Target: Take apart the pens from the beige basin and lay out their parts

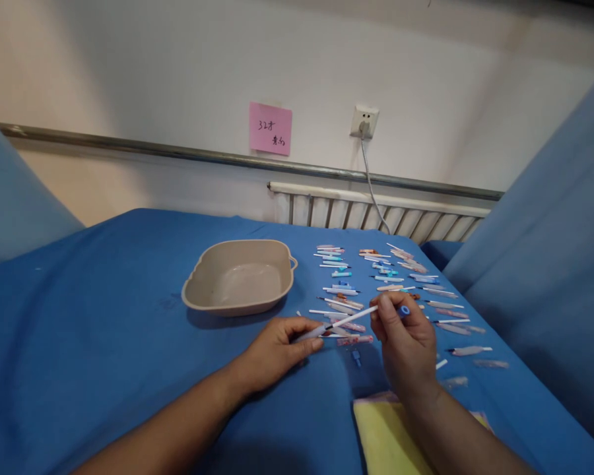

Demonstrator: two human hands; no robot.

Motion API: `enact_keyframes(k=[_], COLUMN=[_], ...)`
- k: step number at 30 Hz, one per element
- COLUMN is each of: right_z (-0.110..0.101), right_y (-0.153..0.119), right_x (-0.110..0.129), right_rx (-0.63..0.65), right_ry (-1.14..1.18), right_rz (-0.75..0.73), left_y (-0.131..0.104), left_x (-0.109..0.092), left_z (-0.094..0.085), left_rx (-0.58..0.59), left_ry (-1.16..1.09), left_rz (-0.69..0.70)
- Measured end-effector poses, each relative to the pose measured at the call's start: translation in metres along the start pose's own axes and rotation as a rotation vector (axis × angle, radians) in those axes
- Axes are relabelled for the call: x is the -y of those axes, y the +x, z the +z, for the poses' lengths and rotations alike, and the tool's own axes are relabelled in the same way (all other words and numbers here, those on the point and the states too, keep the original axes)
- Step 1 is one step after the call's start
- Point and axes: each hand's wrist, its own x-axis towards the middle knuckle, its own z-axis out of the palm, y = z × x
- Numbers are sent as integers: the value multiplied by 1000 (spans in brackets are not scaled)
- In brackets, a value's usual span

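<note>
My left hand (282, 346) pinches a pale pen barrel (313, 334) between thumb and fingers. A white refill (354, 317) with a dark tip meets the barrel's open end; its other end is pinched in my right hand (406, 340). A blue cap-like piece (403, 311) also shows at the fingers of my right hand. Behind and between the hands, many pen parts lie in rows on the blue cloth, among them a pink patterned barrel (355, 340). A small blue piece (356, 357) lies below them.
A beige basin (240, 307) stands left of the rows. Yellow cloth (389, 435) lies under my right forearm. Blue curtains (539, 218) hang at both sides. Behind the blue-covered table (103, 316) are a radiator (346, 211), a metal rail and a plugged-in socket (364, 123).
</note>
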Motion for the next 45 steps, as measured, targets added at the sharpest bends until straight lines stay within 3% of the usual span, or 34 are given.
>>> enact_keyframes(k=[4, 8, 13, 20, 25, 31, 37, 45], right_z=[-2, -4, -2, 0, 1, 2, 1, 2], right_y=[14, 22, 20, 16, 13, 13, 12, 12], right_x=[-6, -10, -13, -15, -16, -14, -17, -19], right_rx=[-98, -139, -86, 3, 15, 31, 52, 65], right_ry=[152, 218, 228, 234, 214, 195, 174, 142], right_rz=[117, 184, 235, 275, 284, 308, 316, 331], left_y=[-2, -4, -4, -8, -8, -4, -5, -5], left_x=[-10, -9, -9, -20, -17, -8, -11, -7], left_z=[-7, -15, -19, -15, -13, -17, -16, -16], left_rx=[-9, -63, -90, -90, -105, -172, -30, -51], left_ry=[190, 380, 693, 924, 931, 750, 781, 771], left_rz=[99, 45, 62, 125, 118, 78, 49, -35])
